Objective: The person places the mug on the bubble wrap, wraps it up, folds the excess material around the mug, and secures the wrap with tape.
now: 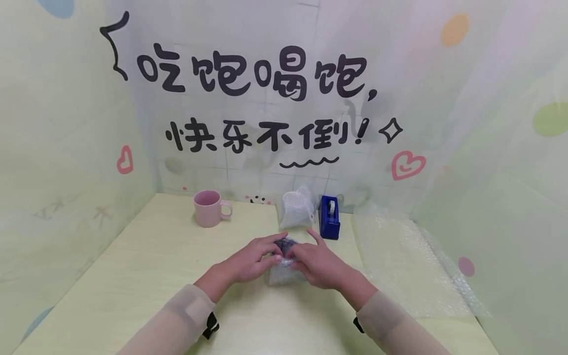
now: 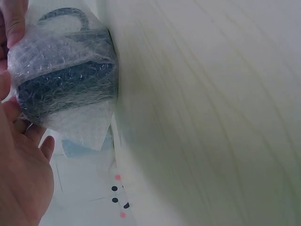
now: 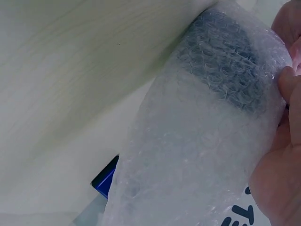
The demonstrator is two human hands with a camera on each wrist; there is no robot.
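Note:
A dark blue-grey mug (image 2: 70, 84) stands wrapped in clear bubble wrap (image 3: 178, 141), its handle showing through the film in the left wrist view. My left hand (image 1: 255, 259) holds the mug's upper rim from the left, fingers bent against the wrapped side. From the right, my right hand (image 1: 321, 266) pinches the wrap at the top opening, with the thumb on the film at the rim in the right wrist view. A loose panel of wrap hangs from the mug on that side. Inside the mug is hidden by both hands.
At the back of the table stand a pink mug (image 1: 207, 212), another bubble-wrapped item (image 1: 296, 209) and a blue tape dispenser (image 1: 329, 219). Flat sheets of bubble wrap (image 1: 408, 266) cover the right side. Printed curtain walls (image 1: 266, 108) enclose the back and both sides.

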